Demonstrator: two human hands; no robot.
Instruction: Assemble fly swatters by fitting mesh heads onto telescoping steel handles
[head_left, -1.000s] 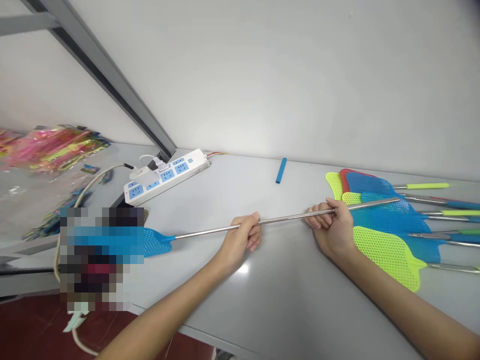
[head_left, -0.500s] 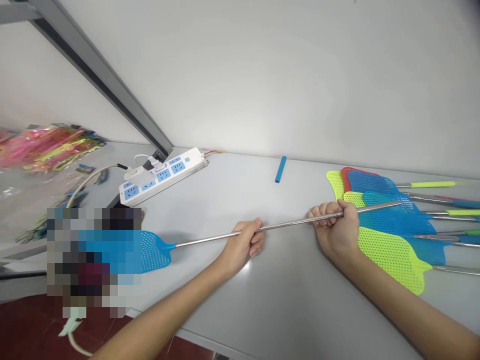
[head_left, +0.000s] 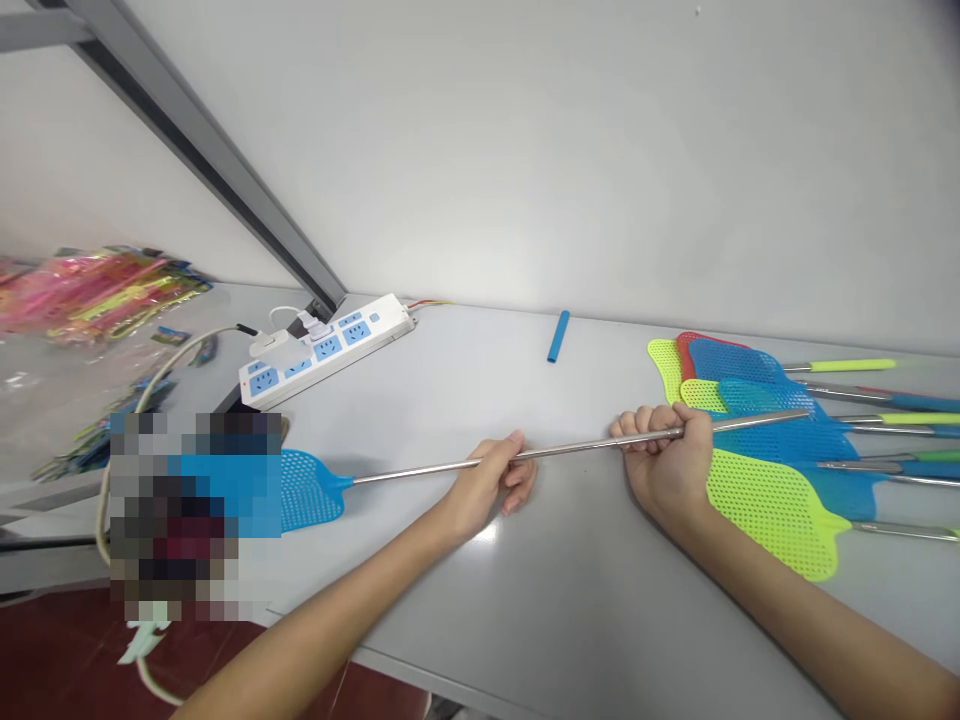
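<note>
A blue fly swatter (head_left: 309, 488) with a long metal telescopic rod lies across both my hands, its mesh head to the left, partly hidden by a blurred patch. My left hand (head_left: 495, 480) pinches the thinner part of the rod near its middle. Around the thicker right-hand section, my right hand (head_left: 670, 450) is wrapped in a fist, and the bare rod end sticks out past it. Behind my right hand lies a pile of fly swatters in blue, red and yellow-green, among them a yellow-green swatter (head_left: 780, 515) beside my wrist. A short blue tube (head_left: 558, 336) rests farther back.
On the left, a white power strip (head_left: 330, 350) with plugs and cords stands by a grey metal post (head_left: 247, 200). Beyond it lie clear plastic bags (head_left: 112, 295) of colourful items. The grey table (head_left: 570, 600) meets a pale wall (head_left: 525, 150).
Both hands keep their hold on the rod. The fingers of my left hand have loosened slightly, and the view has shifted a little.
</note>
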